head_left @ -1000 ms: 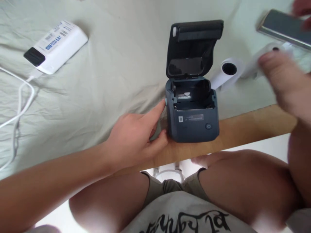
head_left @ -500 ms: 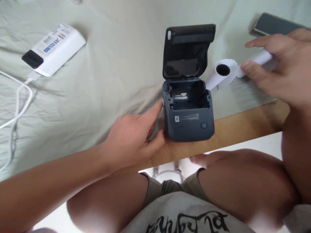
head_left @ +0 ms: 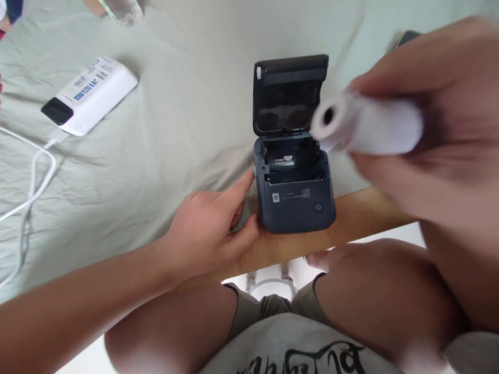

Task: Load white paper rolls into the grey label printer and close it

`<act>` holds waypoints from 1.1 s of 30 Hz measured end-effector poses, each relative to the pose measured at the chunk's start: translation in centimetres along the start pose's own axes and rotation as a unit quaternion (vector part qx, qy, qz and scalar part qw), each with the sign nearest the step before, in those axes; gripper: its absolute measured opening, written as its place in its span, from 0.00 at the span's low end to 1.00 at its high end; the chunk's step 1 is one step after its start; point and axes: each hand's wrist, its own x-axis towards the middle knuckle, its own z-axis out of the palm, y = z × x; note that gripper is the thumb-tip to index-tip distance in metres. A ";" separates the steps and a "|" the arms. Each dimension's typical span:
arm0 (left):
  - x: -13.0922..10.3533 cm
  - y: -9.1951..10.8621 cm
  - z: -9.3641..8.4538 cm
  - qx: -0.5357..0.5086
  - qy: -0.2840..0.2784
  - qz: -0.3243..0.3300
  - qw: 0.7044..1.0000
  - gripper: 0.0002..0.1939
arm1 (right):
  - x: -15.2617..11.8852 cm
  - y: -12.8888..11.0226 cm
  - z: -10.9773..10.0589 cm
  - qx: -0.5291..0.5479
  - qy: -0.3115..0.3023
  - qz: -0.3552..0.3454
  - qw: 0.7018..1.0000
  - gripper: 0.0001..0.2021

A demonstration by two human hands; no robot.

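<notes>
A dark blue label printer [head_left: 295, 212] stands near the table's front edge with its black lid [head_left: 288, 96] raised; its paper bay is exposed. My left hand [head_left: 210, 218] rests against the printer's left side. Its index finger is stretched out to a small side button and the thumb lies apart from it by the lower corner; the remaining fingers are mostly hidden. To the right, my right hand [head_left: 440, 130] is closed round a white paper roll [head_left: 384, 127], raised beside the lid. Motion smears the roll, and one end shows a dark core hole.
On the left lies a white power bank [head_left: 95, 96] with a white cable [head_left: 35, 195] plugged in. A clear object [head_left: 127, 13] is at the top edge. A dark phone [head_left: 407, 37] shows partly behind my right hand. Pale green cloth [head_left: 187, 104] covers the wooden table [head_left: 354, 210].
My right hand has lifted the white roll off the cloth and brought it left, closer to the printer. My left hand stays against the printer. The view has shifted slightly.
</notes>
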 end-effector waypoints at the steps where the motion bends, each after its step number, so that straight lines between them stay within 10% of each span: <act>1: 0.0 -0.3 0.4 -0.003 0.014 0.012 1.000 0.37 | 0.6 -1.5 0.6 -0.007 -0.011 -0.039 0.999 0.19; 10: 0.2 -1.2 1.7 0.012 0.002 0.003 1.000 0.42 | 1.6 -1.9 2.6 -0.061 -0.026 -0.074 0.995 0.04; 27: -0.4 -0.9 1.3 -0.035 0.049 0.002 0.998 0.42 | 1.8 -1.6 1.5 0.007 -0.067 -0.068 0.995 0.11; 33: 0.3 -1.0 0.7 -0.032 0.052 0.161 0.985 0.40 | 1.0 -2.0 0.7 0.054 -0.107 -0.176 0.977 0.09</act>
